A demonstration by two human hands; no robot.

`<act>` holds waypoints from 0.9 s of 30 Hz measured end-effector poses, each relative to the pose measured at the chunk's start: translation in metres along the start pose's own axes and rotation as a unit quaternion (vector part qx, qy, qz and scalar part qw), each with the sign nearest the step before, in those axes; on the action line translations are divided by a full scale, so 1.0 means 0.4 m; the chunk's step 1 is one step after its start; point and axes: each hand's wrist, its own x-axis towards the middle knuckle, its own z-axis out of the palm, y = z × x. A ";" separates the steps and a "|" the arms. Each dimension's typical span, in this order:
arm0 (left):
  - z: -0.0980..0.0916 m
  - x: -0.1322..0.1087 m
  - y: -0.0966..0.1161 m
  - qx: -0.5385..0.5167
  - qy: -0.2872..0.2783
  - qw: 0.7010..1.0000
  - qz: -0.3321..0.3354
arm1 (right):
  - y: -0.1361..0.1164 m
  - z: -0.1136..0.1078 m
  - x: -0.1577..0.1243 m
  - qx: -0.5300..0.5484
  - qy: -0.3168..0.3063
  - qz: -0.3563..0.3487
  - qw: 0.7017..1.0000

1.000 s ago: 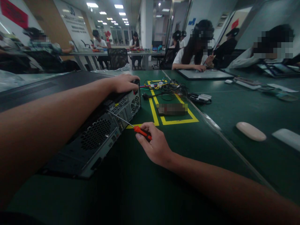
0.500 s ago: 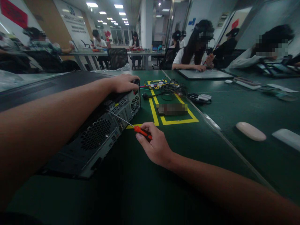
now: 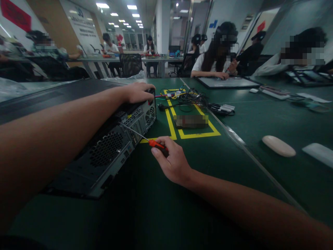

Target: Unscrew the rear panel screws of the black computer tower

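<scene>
A black desktop computer case (image 3: 104, 152) lies on its side on the green mat, its rear panel facing right. My left hand (image 3: 137, 92) rests on the case's top far corner, fingers curled over the edge. My right hand (image 3: 173, 161) pinches the orange handle of a screwdriver (image 3: 156, 143). The thin metal shaft runs up and left, and its tip touches the rear panel beside the vent holes.
A yellow taped rectangle (image 3: 191, 133) on the mat holds a dark flat item, with tangled cables (image 3: 191, 97) behind it. A pale oval object (image 3: 278, 146) and a white slab (image 3: 317, 153) lie at right. Several people sit at tables across and behind.
My right fingers have shifted slightly on the screwdriver handle, hiding more of the orange. The left hand and the case have not moved.
</scene>
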 end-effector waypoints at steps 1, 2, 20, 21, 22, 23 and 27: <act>0.001 0.000 -0.001 -0.001 0.000 1.000 0.000 | 0.001 0.000 0.000 0.001 0.002 -0.002 1.000; 0.001 0.001 -0.001 -0.002 0.000 1.000 0.000 | 0.002 0.000 0.000 0.003 0.002 -0.004 1.000; -0.002 -0.002 0.005 0.018 0.002 1.000 -0.002 | 0.004 0.004 -0.001 0.017 -0.004 0.002 1.000; -0.002 -0.002 0.004 0.017 0.001 1.000 -0.002 | 0.003 0.003 0.000 0.017 -0.005 0.004 1.000; -0.003 -0.002 0.005 0.017 -0.001 1.000 -0.002 | 0.001 0.002 0.000 0.017 -0.006 0.006 1.000; -0.004 -0.002 0.006 0.018 -0.004 1.000 -0.003 | 0.000 0.002 0.000 0.018 -0.007 0.008 1.000; -0.009 -0.007 0.014 0.019 -0.017 1.000 -0.006 | 0.000 0.002 0.001 0.023 -0.008 0.008 1.000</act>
